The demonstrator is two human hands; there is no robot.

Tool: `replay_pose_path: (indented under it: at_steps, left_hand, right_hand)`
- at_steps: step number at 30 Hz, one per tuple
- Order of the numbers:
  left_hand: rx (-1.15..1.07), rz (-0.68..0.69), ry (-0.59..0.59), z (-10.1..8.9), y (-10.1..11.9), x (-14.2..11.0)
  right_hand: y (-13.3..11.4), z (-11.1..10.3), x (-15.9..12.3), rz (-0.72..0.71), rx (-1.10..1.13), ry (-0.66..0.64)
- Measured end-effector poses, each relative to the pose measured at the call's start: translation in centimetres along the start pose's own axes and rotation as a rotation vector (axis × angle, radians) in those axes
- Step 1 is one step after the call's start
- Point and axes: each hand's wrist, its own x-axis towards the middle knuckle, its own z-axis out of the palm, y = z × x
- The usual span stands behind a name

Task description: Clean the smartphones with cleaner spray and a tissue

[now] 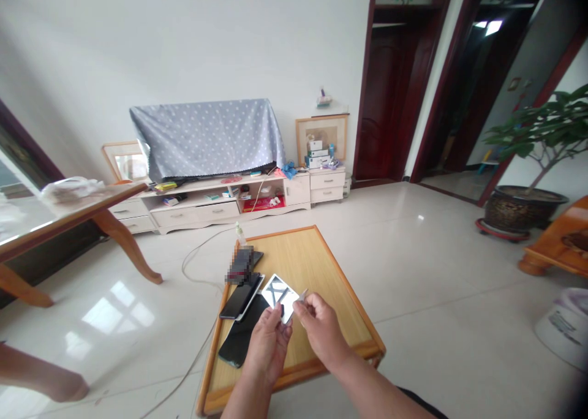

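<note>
My left hand (pixel 271 345) holds up a white rectangular card (pixel 278 298) with a dark X-shaped mark, gripping its lower edge. My right hand (pixel 321 330) pinches a small silvery tab (pixel 301 296) at the card's right edge. Both hands are above a low bamboo board with an orange wooden frame (pixel 321 272). Beside the card, a black smartphone (pixel 239 296) lies on the board, and a second black slab-like device (pixel 241 339) lies partly under my left hand. A pixelated, blurred object (pixel 239 264) lies farther along the board's left edge.
A small clear bottle (pixel 239 234) stands at the board's far corner. A pale cable (pixel 197 272) runs along the tiled floor at its left. A wooden table (pixel 59 223) stands at the left, a potted plant (pixel 523 211) at the right, and a cream cabinet (pixel 197 211) ahead.
</note>
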Motion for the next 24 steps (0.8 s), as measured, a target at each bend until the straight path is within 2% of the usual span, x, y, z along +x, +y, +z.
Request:
replay_pose_path:
  at_steps: [4, 10, 13, 17, 19, 22, 24]
  left_hand:
    - [-0.017, -0.002, -0.052, 0.1, 0.1, 0.1]
    - [-0.016, -0.027, -0.022, 0.0, 0.2, 0.1]
    - [-0.029, -0.023, -0.021, 0.1, 0.2, 0.0]
    - [-0.043, -0.028, -0.037, 0.0, 0.3, 0.0]
    - [-0.041, -0.051, -0.024, -0.1, 0.4, 0.1]
    - [-0.04, -0.075, -0.001, -0.3, 0.5, 0.0]
    - [-0.045, -0.083, 0.006, -0.2, 0.4, 0.0]
  right_hand:
    - [0.2, 0.0, -0.3, -0.016, -0.107, -0.092]
    - [0.0, -0.9, 1.3, 0.017, 0.011, -0.019]
    - [0.3, -0.4, 0.6, 0.048, -0.001, -0.084]
    - [0.3, 0.1, -0.1, 0.01, -0.084, -0.144]
    - [0.1, -0.4, 0.5, 0.001, -0.081, -0.123]
    - [-0.2, -1.1, 1.5, -0.016, -0.081, -0.022]
    - [-0.2, -1.1, 1.5, -0.025, -0.091, -0.013]
